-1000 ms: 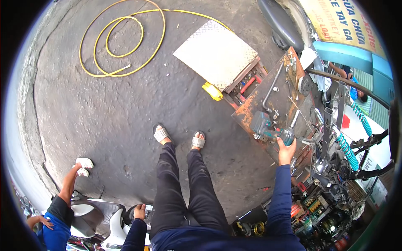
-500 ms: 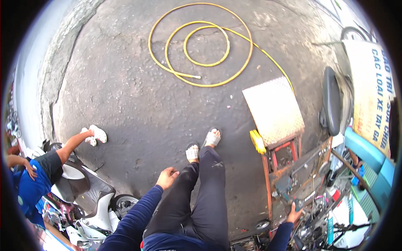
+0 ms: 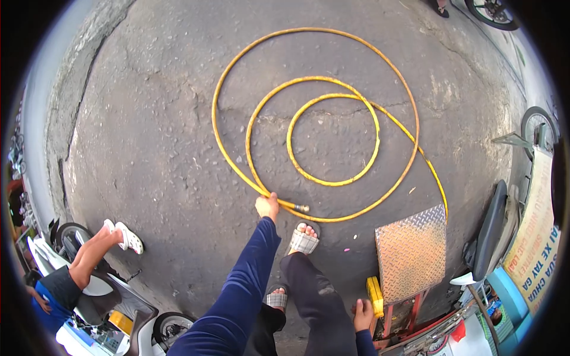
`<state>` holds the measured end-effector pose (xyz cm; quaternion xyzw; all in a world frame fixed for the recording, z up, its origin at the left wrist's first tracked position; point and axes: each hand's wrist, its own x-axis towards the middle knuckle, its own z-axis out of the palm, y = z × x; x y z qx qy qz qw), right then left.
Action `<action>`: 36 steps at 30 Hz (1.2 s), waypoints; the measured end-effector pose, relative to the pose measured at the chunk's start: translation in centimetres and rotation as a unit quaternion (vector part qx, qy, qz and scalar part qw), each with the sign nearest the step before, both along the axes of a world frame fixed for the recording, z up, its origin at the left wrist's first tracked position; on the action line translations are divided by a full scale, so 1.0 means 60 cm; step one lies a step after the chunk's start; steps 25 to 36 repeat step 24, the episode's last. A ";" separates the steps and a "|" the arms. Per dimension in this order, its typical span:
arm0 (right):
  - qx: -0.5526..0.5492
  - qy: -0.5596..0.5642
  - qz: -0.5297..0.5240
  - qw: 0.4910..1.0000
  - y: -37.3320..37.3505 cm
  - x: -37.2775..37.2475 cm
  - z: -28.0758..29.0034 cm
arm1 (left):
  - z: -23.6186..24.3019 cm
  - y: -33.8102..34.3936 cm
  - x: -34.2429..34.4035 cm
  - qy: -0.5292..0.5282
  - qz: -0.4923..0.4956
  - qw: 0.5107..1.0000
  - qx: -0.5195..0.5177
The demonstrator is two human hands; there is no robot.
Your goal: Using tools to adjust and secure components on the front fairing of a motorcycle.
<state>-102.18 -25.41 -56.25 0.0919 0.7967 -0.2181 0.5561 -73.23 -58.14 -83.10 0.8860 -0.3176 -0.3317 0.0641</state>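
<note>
A yellow hose (image 3: 317,184) lies on the pavement in wide loops, its metal end fitting (image 3: 303,208) pointing right. Just behind that fitting, my left hand (image 3: 267,207) is closed around the hose, arm stretched out ahead of me. My right hand (image 3: 362,314) hangs lower down at my right side with its fingers loosely bent and apart, and no object shows in it. Close beside it is a yellow object (image 3: 374,296) whose kind I cannot make out. This sits against the edge of a rusty diamond-plate metal stand (image 3: 411,255).
The hose's tail runs behind the metal stand. A person in white clogs (image 3: 129,237) sits on a parked scooter (image 3: 127,302) at left. On the right are a black motorbike seat (image 3: 490,225), a banner (image 3: 534,231) and a wheel (image 3: 537,132).
I have stepped forward, and the hose loops are nearer. My left hand has reached out onto the hose near its end. My right hand has left the tool-covered workbench.
</note>
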 end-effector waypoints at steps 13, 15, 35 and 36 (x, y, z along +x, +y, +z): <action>-0.214 0.086 0.706 0.670 -0.928 0.047 0.250 | 0.759 -0.537 -0.065 0.217 -0.711 0.652 -0.146; -0.107 0.109 0.716 0.681 -1.005 0.047 0.310 | 0.807 -0.627 -0.020 0.145 -0.616 0.766 -0.113; -0.064 -0.039 0.520 0.851 -1.223 -0.080 0.506 | 0.791 -0.890 0.069 0.320 -0.657 0.540 0.418; -0.064 -0.039 0.520 0.851 -1.223 -0.080 0.506 | 0.791 -0.890 0.069 0.320 -0.657 0.540 0.418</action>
